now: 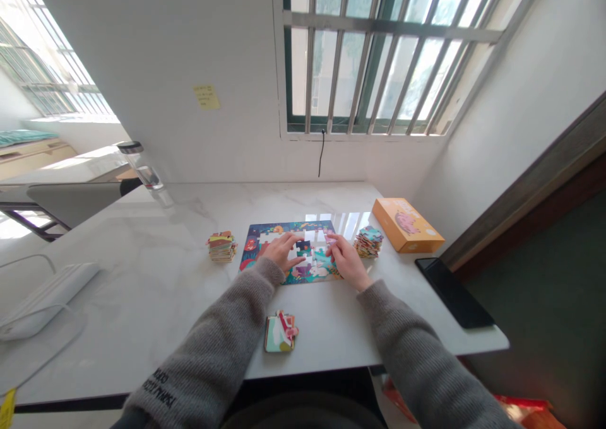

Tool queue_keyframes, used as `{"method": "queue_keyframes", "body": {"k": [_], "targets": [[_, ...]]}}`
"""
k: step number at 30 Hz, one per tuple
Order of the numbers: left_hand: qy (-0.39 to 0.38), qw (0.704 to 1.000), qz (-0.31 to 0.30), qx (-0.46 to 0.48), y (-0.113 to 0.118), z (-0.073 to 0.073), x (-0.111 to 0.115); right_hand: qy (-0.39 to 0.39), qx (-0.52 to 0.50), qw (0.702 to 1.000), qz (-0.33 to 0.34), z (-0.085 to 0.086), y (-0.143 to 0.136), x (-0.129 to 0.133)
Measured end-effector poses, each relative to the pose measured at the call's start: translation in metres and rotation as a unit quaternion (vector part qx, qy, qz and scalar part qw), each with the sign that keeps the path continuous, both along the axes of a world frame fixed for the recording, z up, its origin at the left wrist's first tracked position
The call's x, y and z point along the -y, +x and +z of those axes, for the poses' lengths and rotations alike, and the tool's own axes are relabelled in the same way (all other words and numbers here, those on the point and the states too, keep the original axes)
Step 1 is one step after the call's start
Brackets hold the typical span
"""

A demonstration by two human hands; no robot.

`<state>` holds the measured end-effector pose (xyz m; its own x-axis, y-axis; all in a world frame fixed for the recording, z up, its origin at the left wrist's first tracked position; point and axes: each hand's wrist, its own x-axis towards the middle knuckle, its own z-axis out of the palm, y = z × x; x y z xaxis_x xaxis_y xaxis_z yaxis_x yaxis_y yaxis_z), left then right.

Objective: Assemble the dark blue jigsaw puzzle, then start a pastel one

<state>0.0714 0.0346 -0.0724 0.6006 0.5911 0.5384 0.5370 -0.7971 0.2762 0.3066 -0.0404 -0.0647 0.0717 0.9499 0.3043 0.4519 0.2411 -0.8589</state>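
Observation:
A colourful jigsaw puzzle (322, 270), partly filled, lies on the white marbled table (189, 328). My left hand (283, 251) rests over its middle with thumb and fingers spread, near a dark piece (303, 247). At the puzzle's right side my right hand (344, 257) is closed, thumb against fingers, with a small pinkish piece (330, 240) at the fingertips. Stacks of pieces stand left (221, 247) and right (368, 241) of the puzzle. A third, lower stack (280, 333) sits near the front edge.
An orange box (407, 225) and a black phone-like slab (454, 293) lie at the right. A clear bottle (144, 169) stands at the back left. A white device (50, 299) with cables lies far left.

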Motion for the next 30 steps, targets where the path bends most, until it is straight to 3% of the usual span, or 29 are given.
{"method": "queue_keyframes", "body": {"k": [8, 15, 20, 25, 30], "targets": [[0.009, 1.000, -0.008, 0.010, 0.000, 0.001, 0.001, 0.010, 0.003, 1.000, -0.010, 0.003, 0.002, 0.001], [0.012, 0.997, -0.050, 0.054, 0.006, 0.007, 0.009, -0.024, -0.117, 0.984, 0.134, 0.003, -0.021, 0.003], [-0.011, 0.994, -0.090, 0.053, 0.009, 0.004, 0.010, -0.014, -0.129, 0.988, 0.081, 0.000, -0.024, 0.000], [-0.034, 0.994, -0.105, 0.028, 0.007, 0.001, 0.007, 0.020, -0.029, 0.999, 0.029, -0.001, -0.014, -0.001], [-0.024, 0.994, -0.106, 0.026, 0.005, 0.001, 0.005, 0.037, 0.019, 0.998, 0.037, 0.002, -0.013, 0.002]]}}
